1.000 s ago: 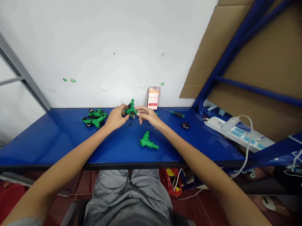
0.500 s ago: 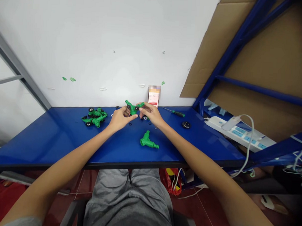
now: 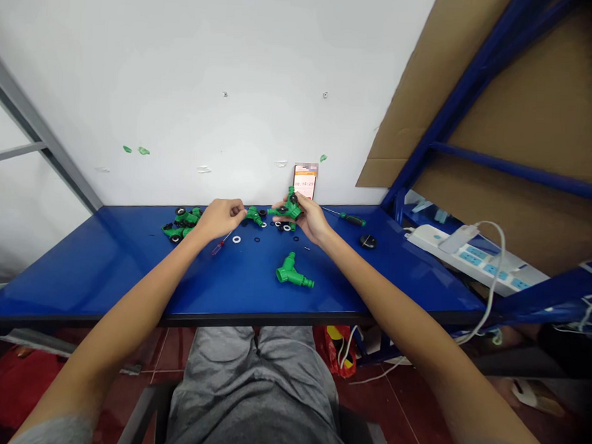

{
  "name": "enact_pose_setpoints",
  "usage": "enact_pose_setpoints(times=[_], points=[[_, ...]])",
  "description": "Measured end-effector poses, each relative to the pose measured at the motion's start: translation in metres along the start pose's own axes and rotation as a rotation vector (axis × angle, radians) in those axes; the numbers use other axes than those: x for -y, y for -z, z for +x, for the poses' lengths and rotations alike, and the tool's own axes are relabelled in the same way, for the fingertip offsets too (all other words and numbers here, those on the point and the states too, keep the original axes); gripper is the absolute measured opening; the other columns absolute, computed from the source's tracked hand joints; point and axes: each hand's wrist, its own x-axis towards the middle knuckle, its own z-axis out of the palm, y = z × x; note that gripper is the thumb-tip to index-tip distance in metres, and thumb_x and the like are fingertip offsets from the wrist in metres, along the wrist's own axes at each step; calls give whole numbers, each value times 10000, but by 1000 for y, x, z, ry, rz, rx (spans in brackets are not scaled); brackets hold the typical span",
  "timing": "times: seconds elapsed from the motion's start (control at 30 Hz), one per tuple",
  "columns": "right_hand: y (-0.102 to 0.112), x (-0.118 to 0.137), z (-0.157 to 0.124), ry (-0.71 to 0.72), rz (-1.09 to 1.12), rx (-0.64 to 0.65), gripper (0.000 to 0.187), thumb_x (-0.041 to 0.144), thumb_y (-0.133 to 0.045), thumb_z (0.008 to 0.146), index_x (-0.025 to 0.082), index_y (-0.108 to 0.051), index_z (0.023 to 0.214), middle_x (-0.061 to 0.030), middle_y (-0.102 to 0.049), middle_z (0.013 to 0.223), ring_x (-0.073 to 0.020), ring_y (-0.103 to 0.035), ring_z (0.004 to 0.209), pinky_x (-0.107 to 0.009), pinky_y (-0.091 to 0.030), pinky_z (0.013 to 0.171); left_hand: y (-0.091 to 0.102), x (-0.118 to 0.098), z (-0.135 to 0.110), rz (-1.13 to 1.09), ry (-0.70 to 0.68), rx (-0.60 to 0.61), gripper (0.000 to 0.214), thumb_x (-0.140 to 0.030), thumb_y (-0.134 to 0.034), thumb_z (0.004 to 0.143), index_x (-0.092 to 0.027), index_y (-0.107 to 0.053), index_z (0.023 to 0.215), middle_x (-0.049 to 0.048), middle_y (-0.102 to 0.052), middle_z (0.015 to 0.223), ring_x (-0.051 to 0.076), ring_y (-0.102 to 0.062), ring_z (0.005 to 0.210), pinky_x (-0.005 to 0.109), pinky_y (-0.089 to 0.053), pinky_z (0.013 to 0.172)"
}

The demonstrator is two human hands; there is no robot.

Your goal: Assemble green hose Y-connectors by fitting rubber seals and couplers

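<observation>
Left hand (image 3: 221, 215) moved left, grip hidden | right hand (image 3: 312, 219) grips green fitting (image 3: 287, 211)

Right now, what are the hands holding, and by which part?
The right hand holds a green Y-shaped fitting by its right end. The left hand reaches a small green piece with its fingertips; whether it grips cannot be told.
</observation>
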Motion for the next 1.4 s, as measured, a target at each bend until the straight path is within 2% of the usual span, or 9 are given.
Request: enact_pose_setpoints(times=[0.17,0.33,0.47,0.63,0.8,0.87,1.0,1.2,1.4], points=[[-1,-7,-1,-179,-8,17,404,575,-490,1107,197,-608,1029,-105,-847,939,-165,-632,462,-376,-647,620,-19,7,-2,10,-214,360,278,-274,-680,905,-202,-831,1127,77,-829,1033,240,-753,886,329,-560,811],[-7,-9,-5,-120,32,118,406,580,-736,970,213,-595,1071,-85,-852,1024,-145,-631,488,-388,-666,673,-35,5,-2,135,-330,451,278,-262,-683,972,-217,-834,1201,102,-798,1223,273,-758,1078,371,-572,984],[-7,-11,-6,-17,14,182,448,428,-892,826,217,-604,1097,-63,-846,1107,-121,-646,518,-348,-644,673,-42,8,1,153,-308,412,188,-182,-661,968,-211,-827,1051,98,-790,1114,275,-755,1036,382,-564,957],[-5,-10,-5,21,-47,215,429,422,-861,869,207,-615,1147,-84,-838,1155,-136,-705,574,-319,-608,630,-41,12,3,-61,-228,300,42,-240,-777,868,-211,-763,841,55,-762,866,217,-719,779,328,-549,787],[-7,-5,-8,38,-266,363,486,466,-852,894,186,-650,1235,-85,-837,1093,-129,-681,548,-311,-594,592,-23,7,4,-518,24,-40,272,-467,-829,841,-204,-771,879,41,-768,820,179,-662,672,311,-532,676],[-11,-5,-11,44,-349,403,455,463,-827,924,188,-658,1244,-67,-833,1043,-117,-649,520,-303,-582,573,-17,1,3,-701,68,-120,354,-518,-872,804,-192,-772,896,46,-759,817,173,-651,661,311,-535,641],[-15,-6,-14,82,-388,414,417,467,-772,970,187,-654,1256,-64,-819,1043,-110,-636,517,-295,-573,570,-16,-10,1,-825,74,-146,405,-520,-945,733,-178,-801,894,55,-769,805,186,-689,699,337,-579,692],[-14,-8,-13,107,-382,394,431,512,-777,967,190,-654,1225,-53,-808,1028,-111,-639,523,-282,-560,554,-33,-22,-3,-877,62,-162,470,-546,-993,650,-157,-778,804,114,-811,1004,232,-751,894,366,-623,789],[-18,-6,-15,90,-376,416,409,510,-783,961,190,-649,1176,-44,-803,1005,-114,-631,521,-293,-561,575,-39,-29,-7,-838,42,-202,444,-560,-948,718,-169,-785,851,75,-789,909,210,-735,834,343,-623,749]])
